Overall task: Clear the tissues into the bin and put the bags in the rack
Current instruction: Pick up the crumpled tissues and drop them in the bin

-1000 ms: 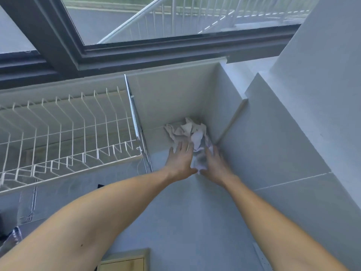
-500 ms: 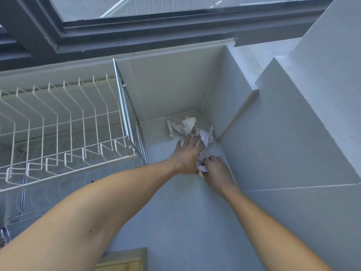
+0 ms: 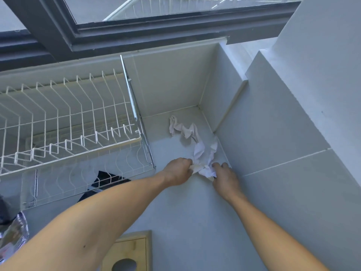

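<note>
Crumpled white tissues (image 3: 203, 153) lie on the grey counter in the corner by the wall. My left hand (image 3: 178, 171) and my right hand (image 3: 224, 175) both grip the near end of the bunch, fingers curled round it. A further twisted tissue (image 3: 181, 130) lies behind, untouched. The white wire rack (image 3: 64, 118) hangs at the left, its upper tier bare. A shiny foil bag (image 3: 13, 235) shows at the lower left edge. A dark bag (image 3: 103, 178) lies under the rack's lower wires.
A wooden lid with a round hole (image 3: 127, 255) sits at the bottom middle. The rack's chrome post (image 3: 136, 112) stands just left of the tissues. A stepped wall (image 3: 283, 114) closes off the right side. A dark window frame (image 3: 136, 32) runs along the back.
Both hands have drawn back toward me, pulling part of the tissue bunch out of the corner. The left hand's fingers went from flat on the tissues to curled round them.
</note>
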